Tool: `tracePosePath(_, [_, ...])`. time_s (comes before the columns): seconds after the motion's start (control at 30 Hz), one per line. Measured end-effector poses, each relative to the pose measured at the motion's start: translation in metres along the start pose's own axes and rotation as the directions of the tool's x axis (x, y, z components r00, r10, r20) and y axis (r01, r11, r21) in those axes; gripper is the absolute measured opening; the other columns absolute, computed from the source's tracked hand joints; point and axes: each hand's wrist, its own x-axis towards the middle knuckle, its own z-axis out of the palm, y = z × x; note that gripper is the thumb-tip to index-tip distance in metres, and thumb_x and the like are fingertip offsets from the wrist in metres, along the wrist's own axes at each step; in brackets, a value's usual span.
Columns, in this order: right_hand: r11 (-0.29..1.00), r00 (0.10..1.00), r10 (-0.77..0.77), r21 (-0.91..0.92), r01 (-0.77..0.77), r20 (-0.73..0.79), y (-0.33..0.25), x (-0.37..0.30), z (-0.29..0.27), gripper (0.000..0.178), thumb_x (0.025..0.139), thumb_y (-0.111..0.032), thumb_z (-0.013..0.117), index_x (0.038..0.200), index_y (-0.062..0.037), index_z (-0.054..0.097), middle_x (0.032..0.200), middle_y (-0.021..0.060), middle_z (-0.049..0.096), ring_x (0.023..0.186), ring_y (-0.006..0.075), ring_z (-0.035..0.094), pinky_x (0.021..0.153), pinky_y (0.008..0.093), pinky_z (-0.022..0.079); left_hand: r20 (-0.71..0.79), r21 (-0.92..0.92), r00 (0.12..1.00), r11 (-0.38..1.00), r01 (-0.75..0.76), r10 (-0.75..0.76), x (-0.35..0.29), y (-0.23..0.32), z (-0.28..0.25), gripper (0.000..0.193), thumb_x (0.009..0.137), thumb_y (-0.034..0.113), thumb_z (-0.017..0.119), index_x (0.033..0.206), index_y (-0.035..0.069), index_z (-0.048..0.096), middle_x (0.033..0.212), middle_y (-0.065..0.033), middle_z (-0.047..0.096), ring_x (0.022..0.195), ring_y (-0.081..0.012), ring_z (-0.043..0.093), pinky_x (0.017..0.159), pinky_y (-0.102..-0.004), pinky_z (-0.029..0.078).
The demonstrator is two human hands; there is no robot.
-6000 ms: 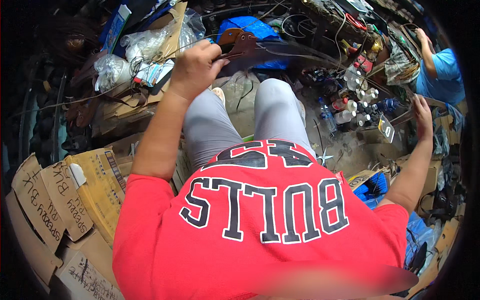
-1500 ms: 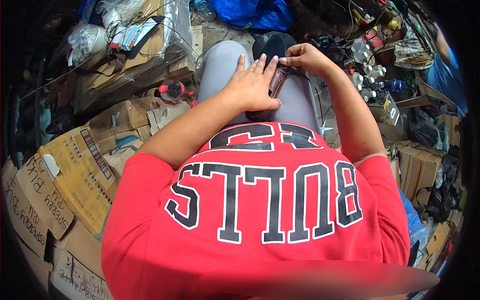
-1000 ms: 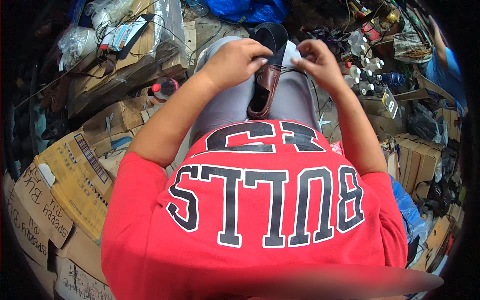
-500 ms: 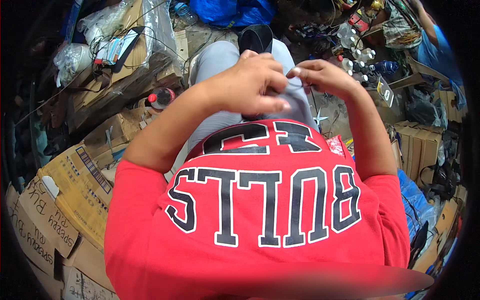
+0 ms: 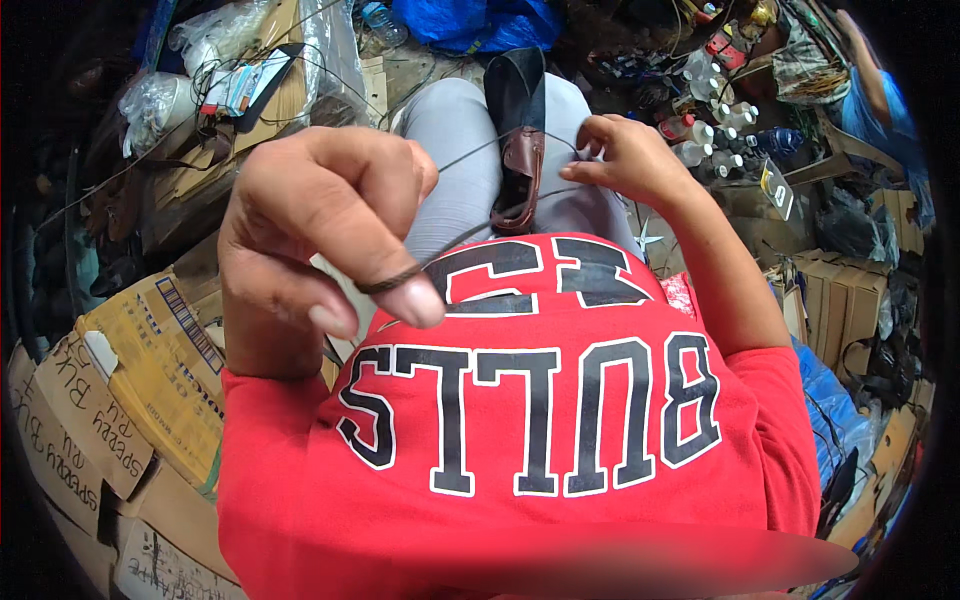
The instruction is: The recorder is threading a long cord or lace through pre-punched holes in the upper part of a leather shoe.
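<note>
A leather shoe (image 5: 519, 165), black at its far part and brown at its near part, lies between my knees with its opening facing up. My left hand (image 5: 325, 215) is raised close to the camera on the left, fingers curled, with a dark thin cord (image 5: 388, 283) wrapped round a fingertip. That cord runs taut across the shoe toward my right hand (image 5: 628, 158). Just right of the shoe, my right hand has its fingers bent in a pinch at the cord; its fingertips partly hide the grip.
Cardboard boxes (image 5: 150, 360) stack up at left, beside a plastic-wrapped pile (image 5: 255, 80). Several plastic bottles (image 5: 715, 130) stand at far right. Blue plastic sheeting (image 5: 480, 22) lies ahead. Another person's arm (image 5: 868, 65) shows at the upper right edge.
My left hand has moved away from the shoe, left and up toward the camera, drawing the cord out. My right hand stays near the shoe, which is now less hidden.
</note>
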Motion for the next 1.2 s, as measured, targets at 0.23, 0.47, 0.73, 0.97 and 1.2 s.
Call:
tracePosePath(0.23, [0.992,0.984,-0.116,-0.063,0.108,-0.132,0.032,0.015,0.007,0.019,0.070,-0.014,0.068,0.082,-0.0018,0.060,0.082,0.0144,0.059,0.076,0.0310,0.059,0.068,0.0384,0.047,-0.204,-0.169,0.925,0.920,-0.355,0.319,-0.016,0.031,0.000,0.019,0.054,0.039,0.083,0.062,0.032,0.067,0.056,0.0144,0.041,0.056,-0.0059,0.040,0.071,-0.0284,0.028])
tracePosePath(0.47, [0.889,0.923,0.384,-0.262,-0.375,-0.015,0.094,-0.022,-0.033,0.027,0.068,-0.032,0.065,0.083,-0.0091,0.065,0.088,0.0122,0.063,0.085,0.0310,0.061,0.074,0.0402,0.047,-0.640,-0.100,0.710,0.883,-0.458,0.296,-0.123,0.055,-0.068,0.035,0.067,0.033,0.076,0.050,0.019,0.050,0.057,0.0090,0.036,0.061,-0.0101,0.035,0.077,-0.0316,0.028])
tracePosePath(0.73, [0.689,0.868,0.456,-0.539,-0.485,-0.198,0.157,-0.047,-0.062,0.025,0.072,-0.025,0.064,0.095,-0.0139,0.064,0.099,0.0092,0.063,0.092,0.0308,0.061,0.075,0.0410,0.049,-0.986,0.136,0.055,0.958,-0.251,0.155,-0.193,0.012,-0.109,0.037,0.082,0.017,0.063,0.055,0.014,0.039,0.056,0.0025,0.035,0.055,-0.0127,0.034,0.069,-0.0336,0.034])
tracePosePath(0.97, [0.662,0.650,0.748,0.075,-0.746,-0.132,0.260,-0.088,-0.071,0.035,0.075,-0.036,0.070,0.095,-0.0068,0.065,0.064,0.0034,0.058,0.058,0.0181,0.055,0.056,0.0316,0.041,-0.682,0.641,0.470,0.149,0.753,0.560,-0.102,-0.070,-0.071,0.020,0.070,0.014,0.072,0.088,0.008,0.067,0.089,-0.0085,0.062,0.088,-0.0236,0.057,0.082,-0.0340,0.043])
tracePosePath(1.2, [0.304,0.643,0.761,0.826,-0.475,0.089,0.225,-0.089,-0.071,0.017,0.083,-0.029,0.062,0.095,-0.0178,0.065,0.056,-0.0094,0.037,0.044,0.0033,0.029,0.044,0.0207,0.023,-0.282,0.912,0.947,0.350,0.216,0.152,0.020,-0.162,-0.003,0.028,0.072,0.013,0.070,0.099,0.012,0.065,0.104,-0.0086,0.060,0.094,-0.0268,0.058,0.081,-0.0370,0.046])
